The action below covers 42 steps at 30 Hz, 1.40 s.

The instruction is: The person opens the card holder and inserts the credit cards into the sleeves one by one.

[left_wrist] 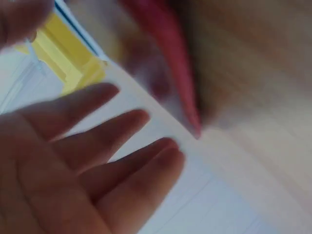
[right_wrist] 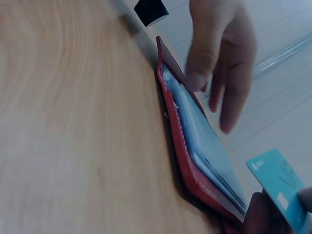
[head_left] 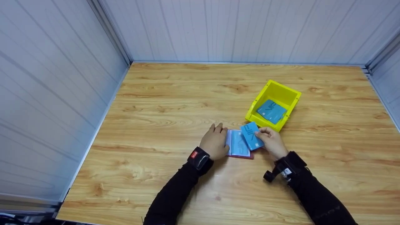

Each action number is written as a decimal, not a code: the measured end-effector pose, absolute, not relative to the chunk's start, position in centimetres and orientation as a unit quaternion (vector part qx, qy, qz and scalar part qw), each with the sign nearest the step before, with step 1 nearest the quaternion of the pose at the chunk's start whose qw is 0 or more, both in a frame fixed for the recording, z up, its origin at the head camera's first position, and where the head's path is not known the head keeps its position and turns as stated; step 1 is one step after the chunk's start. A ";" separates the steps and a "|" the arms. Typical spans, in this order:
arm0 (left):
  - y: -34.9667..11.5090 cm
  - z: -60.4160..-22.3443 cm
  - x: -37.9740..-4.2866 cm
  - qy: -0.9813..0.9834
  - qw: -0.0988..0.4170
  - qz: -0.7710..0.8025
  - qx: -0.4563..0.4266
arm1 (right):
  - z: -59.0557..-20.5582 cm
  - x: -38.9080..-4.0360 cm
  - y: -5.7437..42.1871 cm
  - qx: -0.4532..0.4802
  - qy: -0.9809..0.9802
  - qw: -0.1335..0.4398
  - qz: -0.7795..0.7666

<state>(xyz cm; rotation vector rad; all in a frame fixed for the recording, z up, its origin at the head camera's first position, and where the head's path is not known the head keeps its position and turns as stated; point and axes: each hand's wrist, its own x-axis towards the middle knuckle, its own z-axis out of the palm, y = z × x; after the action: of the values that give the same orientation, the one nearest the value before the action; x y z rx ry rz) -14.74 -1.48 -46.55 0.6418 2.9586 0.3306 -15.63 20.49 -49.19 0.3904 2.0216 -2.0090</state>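
Between thumb and fingers, my right hand (head_left: pixel 272 144) pinches a light blue card (head_left: pixel 252 136) marked "VIP". The card is tilted and overlaps the right side of an open card holder (head_left: pixel 240 148) in the head view. Clear sleeves and a red cover (right_wrist: pixel 181 156) show on the holder, and a blue card lies in its sleeve page. At the holder's left edge is my left hand (head_left: pixel 214 142), its fingers extended and relaxed. From the left wrist, those fingers (left_wrist: pixel 131 126) appear spread apart beside the red cover.
Just behind the right hand, a yellow bin (head_left: pixel 262 120) holds several blue cards (head_left: pixel 271 110). Everything rests on a wood-grain table (head_left: pixel 162 103). Pale panel walls (head_left: pixel 218 31) stand at its back and sides.
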 end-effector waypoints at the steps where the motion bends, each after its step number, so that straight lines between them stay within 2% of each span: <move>1: -1.1 -46.5 -14.6 0.970 0.039 0.111 0.211 | -49.2 -15.6 20.5 0.138 0.693 0.135 -0.694; 4: 0.3 -46.3 -14.0 0.968 0.032 0.124 0.214 | -49.1 -15.7 20.6 0.145 0.679 0.140 -0.706; 11: 3.0 -46.3 -13.4 0.967 0.052 0.093 0.233 | -48.9 -15.6 20.7 0.141 0.651 0.145 -0.731; 24: 3.9 -47.2 -13.6 0.971 0.027 0.038 0.235 | -49.0 -15.5 20.6 0.126 0.649 0.141 -0.737; 33: 2.3 -45.8 -14.1 0.953 0.117 0.134 0.245 | -49.0 -15.6 20.7 0.139 0.645 0.149 -0.736; 42: 0.2 -44.6 -14.2 0.933 0.163 0.217 0.235 | -48.9 -15.6 20.8 0.138 0.632 0.144 -0.748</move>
<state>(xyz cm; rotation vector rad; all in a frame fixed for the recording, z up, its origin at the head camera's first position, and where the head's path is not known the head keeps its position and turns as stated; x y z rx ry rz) -14.20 0.16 -44.56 0.6703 2.6609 0.6196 -15.63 20.81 -48.91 0.3988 1.8234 -2.1578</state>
